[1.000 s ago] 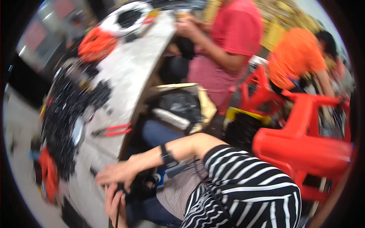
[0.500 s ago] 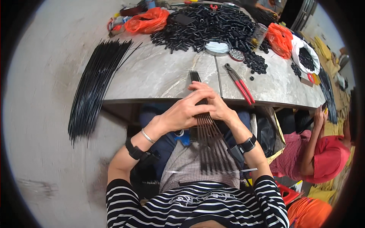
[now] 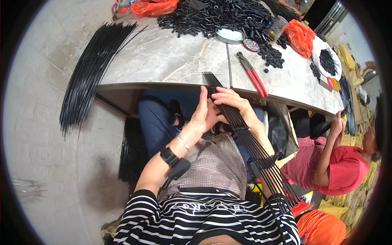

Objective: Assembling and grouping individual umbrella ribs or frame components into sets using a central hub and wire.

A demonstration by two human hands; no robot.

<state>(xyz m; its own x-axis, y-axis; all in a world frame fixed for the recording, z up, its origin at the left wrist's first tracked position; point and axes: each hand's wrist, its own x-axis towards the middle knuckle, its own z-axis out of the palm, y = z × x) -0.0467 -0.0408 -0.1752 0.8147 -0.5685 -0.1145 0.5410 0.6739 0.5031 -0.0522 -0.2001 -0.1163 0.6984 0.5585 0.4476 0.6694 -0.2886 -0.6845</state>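
A long bundle of thin black rods (image 3: pixel 241 130) slants from the table's front edge down over my right forearm, its lower ends fanned out. My right hand (image 3: pixel 236 103) is closed around it near the upper end, fingers across the top. Beside the bundle's left side is my left hand (image 3: pixel 206 116), thumb pointing up and apart; its other fingertips are partly hidden near the rods. Thin light wires (image 3: pixel 208 73) lie crosswise at the bundle's upper tip. Red-handled pliers (image 3: pixel 252 74) rest on the table to the right.
A heap of short black tubes (image 3: pixel 216 18) covers the table's far side, with a round dish (image 3: pixel 230 35) of white pieces before it. Many black rods (image 3: pixel 96 73) overhang the left edge. An orange bag (image 3: pixel 299 38) stands far right. A person in red (image 3: pixel 343 167) sits at right.
The bundle has swung so its lower ends point right, over my right forearm. My left hand has loosened from around it and turned thumb up. The view has shifted.
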